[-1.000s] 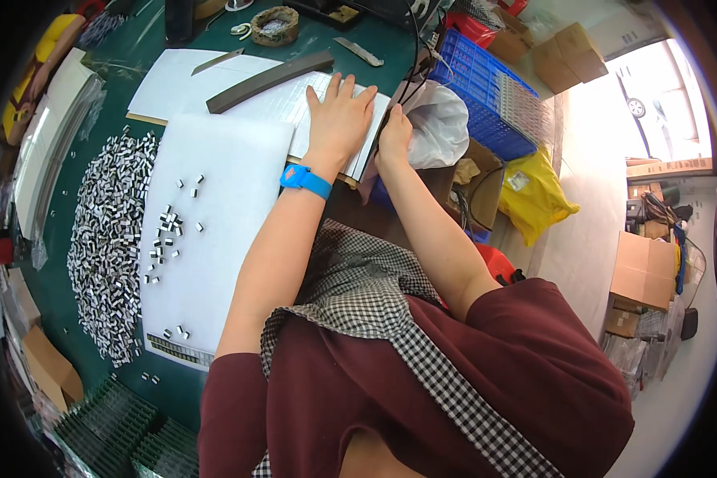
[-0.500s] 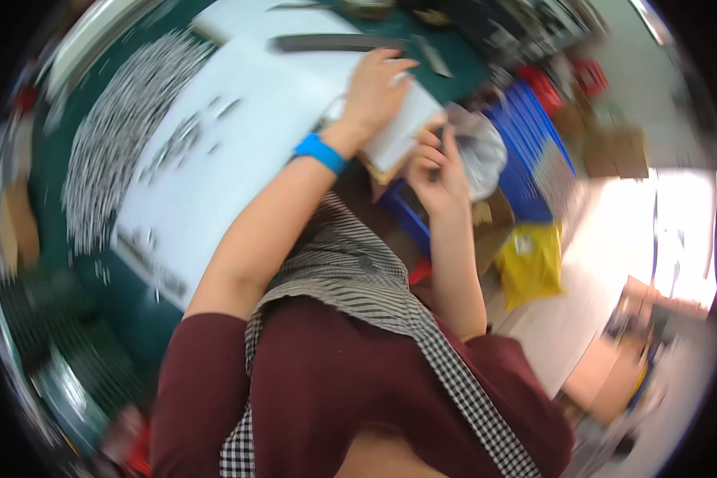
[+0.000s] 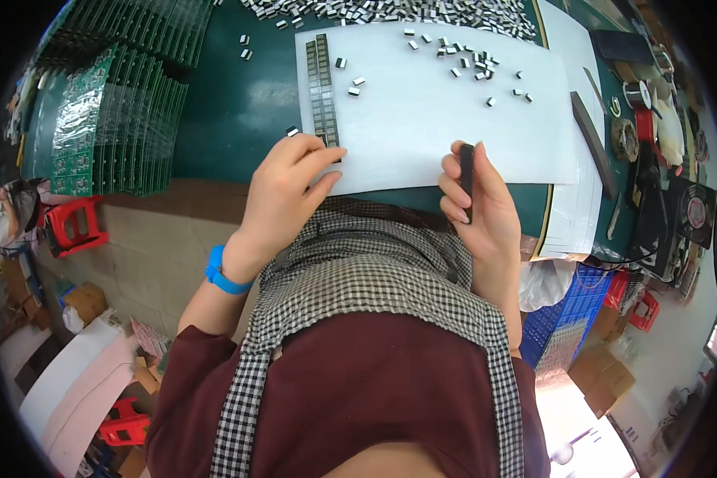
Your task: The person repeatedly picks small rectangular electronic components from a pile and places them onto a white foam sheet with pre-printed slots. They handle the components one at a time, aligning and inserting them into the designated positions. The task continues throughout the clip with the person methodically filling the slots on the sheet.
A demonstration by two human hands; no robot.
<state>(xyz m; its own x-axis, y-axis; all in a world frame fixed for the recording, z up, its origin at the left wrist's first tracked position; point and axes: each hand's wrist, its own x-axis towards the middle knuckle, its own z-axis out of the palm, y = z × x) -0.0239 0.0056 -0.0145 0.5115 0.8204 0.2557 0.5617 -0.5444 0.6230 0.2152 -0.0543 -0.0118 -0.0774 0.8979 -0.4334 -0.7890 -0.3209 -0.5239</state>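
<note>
Now, at a green workbench (image 3: 231, 107), the right hand (image 3: 486, 195) clasps a slim dark bar (image 3: 467, 183) between thumb and curled fingers near the white sheet's (image 3: 422, 127) front edge. The left hand's (image 3: 287, 183) thumb and forefinger stand slightly parted at the near end of a gridded strip (image 3: 322, 88); contact is unclear. A second earlier, the left palm lay flat on a white board (image 3: 573, 215).

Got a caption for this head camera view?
Left hand at a gridded strip, right hand holding a dark bar, small silvery parts on a white sheet.
</note>
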